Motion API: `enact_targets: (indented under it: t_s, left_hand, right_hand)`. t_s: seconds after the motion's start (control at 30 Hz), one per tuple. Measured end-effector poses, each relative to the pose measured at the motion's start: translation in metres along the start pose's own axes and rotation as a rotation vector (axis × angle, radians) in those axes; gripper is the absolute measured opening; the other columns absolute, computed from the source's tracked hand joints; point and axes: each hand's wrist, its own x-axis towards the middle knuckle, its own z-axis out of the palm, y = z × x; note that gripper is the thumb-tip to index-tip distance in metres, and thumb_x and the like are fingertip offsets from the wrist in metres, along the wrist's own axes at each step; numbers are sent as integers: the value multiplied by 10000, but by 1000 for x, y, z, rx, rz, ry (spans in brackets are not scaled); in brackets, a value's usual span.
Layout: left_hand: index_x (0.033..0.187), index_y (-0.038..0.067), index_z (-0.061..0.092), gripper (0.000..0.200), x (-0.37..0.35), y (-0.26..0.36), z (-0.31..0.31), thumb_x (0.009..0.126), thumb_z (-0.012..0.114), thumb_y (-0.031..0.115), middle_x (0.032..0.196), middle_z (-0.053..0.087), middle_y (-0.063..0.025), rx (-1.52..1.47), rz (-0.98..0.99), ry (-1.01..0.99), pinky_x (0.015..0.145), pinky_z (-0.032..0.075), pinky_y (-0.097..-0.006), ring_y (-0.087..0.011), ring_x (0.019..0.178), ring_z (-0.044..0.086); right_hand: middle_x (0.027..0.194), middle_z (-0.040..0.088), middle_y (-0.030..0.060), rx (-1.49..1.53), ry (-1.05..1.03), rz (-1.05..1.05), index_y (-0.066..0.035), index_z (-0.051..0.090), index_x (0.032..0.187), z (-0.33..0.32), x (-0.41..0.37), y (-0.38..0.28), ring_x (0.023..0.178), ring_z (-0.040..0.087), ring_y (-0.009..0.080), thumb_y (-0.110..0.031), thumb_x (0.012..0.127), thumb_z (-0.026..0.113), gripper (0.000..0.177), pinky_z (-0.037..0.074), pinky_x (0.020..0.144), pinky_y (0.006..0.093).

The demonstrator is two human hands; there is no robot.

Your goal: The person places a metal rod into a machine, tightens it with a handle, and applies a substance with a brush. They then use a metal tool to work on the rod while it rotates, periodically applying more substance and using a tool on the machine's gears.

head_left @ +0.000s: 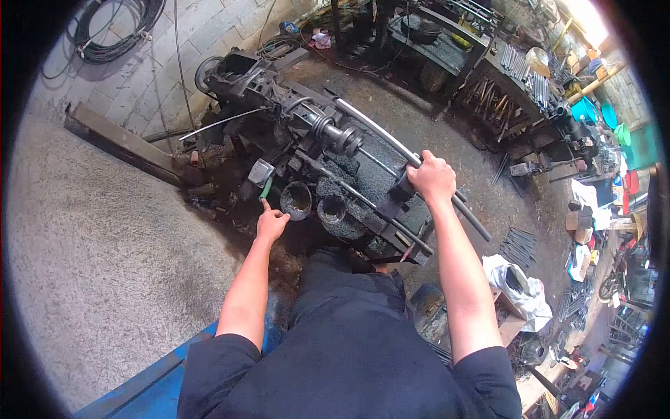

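Right hand (433,180) closed over long metal bar (380,133). Bar lies along far edge of the machine (335,136), long axis slanting far left to near right. Left hand (272,225) well apart from bar, at machine's near edge: index finger out at green handle (266,187) just ahead, contact unclear, other fingers loosely curled, gripping nothing visible.

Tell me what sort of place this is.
Most likely a metalworking shop: a grimy machine stands in front, grey shavings that look like metal are heaped on it, and metal rods lie stacked on a bench.
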Motion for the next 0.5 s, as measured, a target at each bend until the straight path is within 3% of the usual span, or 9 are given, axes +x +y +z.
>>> enact_targets:
  t_s: [0.2, 0.5]
  left_hand:
    - [905, 54, 749, 347, 2, -3, 3, 793, 701, 380, 1532, 252, -255, -4, 17, 2, 930, 493, -395, -341, 1017, 668]
    - [894, 66, 751, 340, 3, -5, 4, 784, 710, 385, 1547, 230, -249, -22, 1, 5, 920, 499, -400, -343, 995, 672]
  right_hand:
    - [899, 694, 212, 42, 50, 3, -84, 658, 928, 0, -4, 2, 888, 682, 390, -375, 758, 671, 337, 548, 787, 484]
    - [916, 700, 183, -12, 8, -6, -72, 641, 974, 1, -3, 5, 888, 692, 361, -376, 756, 679, 376, 558, 790, 465]
